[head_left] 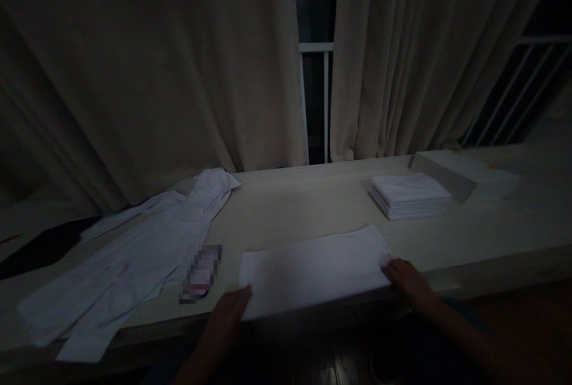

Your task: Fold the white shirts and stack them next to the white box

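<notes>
A white cloth lies spread flat as a long rectangle at the front edge of the pale table. My left hand rests at the cloth's near left corner, fingers on its edge. My right hand touches the near right corner. Whether either hand pinches the cloth is hard to tell in the dim light. Behind and to the right sits a neat stack of folded white cloths.
A loose heap of white garments sprawls over the table's left side. A blurred flat object lies between it and the cloth. A low block sits at the back right. Beige curtains hang behind.
</notes>
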{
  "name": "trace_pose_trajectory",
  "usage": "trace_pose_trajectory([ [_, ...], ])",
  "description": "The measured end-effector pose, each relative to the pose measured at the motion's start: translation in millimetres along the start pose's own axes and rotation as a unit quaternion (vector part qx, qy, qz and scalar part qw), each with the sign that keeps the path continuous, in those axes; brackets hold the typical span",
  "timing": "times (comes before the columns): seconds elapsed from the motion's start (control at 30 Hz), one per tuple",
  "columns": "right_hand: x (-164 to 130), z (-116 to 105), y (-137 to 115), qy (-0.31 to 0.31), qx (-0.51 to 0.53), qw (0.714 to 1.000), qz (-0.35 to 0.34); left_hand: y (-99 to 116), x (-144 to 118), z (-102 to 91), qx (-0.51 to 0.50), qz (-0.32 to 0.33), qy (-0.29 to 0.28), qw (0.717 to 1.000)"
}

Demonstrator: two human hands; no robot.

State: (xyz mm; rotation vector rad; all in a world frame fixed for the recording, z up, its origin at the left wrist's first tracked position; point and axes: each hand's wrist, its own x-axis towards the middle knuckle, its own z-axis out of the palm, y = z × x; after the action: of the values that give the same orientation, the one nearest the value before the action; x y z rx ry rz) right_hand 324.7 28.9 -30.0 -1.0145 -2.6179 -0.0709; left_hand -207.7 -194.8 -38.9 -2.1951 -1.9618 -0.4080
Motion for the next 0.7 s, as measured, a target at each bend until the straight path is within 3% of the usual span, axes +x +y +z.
trace_pose_trajectory([
  [0.17, -6.0, -3.8, 6.1, 0.048, 0.105, 0.993, -0.011, -6.1, -6.9, -12.4, -0.082, -0.008, 0.029, 0.996],
  [0.23, -3.9, -13.5, 6.8, 0.071, 0.164, 0.984, 0.014, -7.6, -4.6, -19.5, -0.117, -0.057, 0.044, 0.991],
  [0.3, 2.2, -32.3, 6.3, 0.087, 0.228, 0.966, 0.081, -6.2, 4.7, -32.9, -0.154, -0.132, 0.046, 0.978],
  [0.43, 30.2, -86.5, 8.0, 0.093, 0.352, 0.893, 0.265, 1.6, 48.6, -79.5, -0.190, -0.286, 0.033, 0.939],
  [0.53, 66.1, -116.0, 15.9, 0.089, 0.437, 0.835, 0.321, -1.5, 94.8, -107.0, -0.207, -0.342, 0.037, 0.916],
  [0.6, 94.5, -118.9, 23.9, 0.076, 0.480, 0.807, 0.336, -11.1, 124.7, -108.4, -0.246, -0.345, 0.050, 0.904],
  [0.7, 135.1, -96.4, 38.0, 0.005, 0.506, 0.783, 0.363, -29.2, 161.2, -85.0, -0.282, -0.362, 0.058, 0.886],
])
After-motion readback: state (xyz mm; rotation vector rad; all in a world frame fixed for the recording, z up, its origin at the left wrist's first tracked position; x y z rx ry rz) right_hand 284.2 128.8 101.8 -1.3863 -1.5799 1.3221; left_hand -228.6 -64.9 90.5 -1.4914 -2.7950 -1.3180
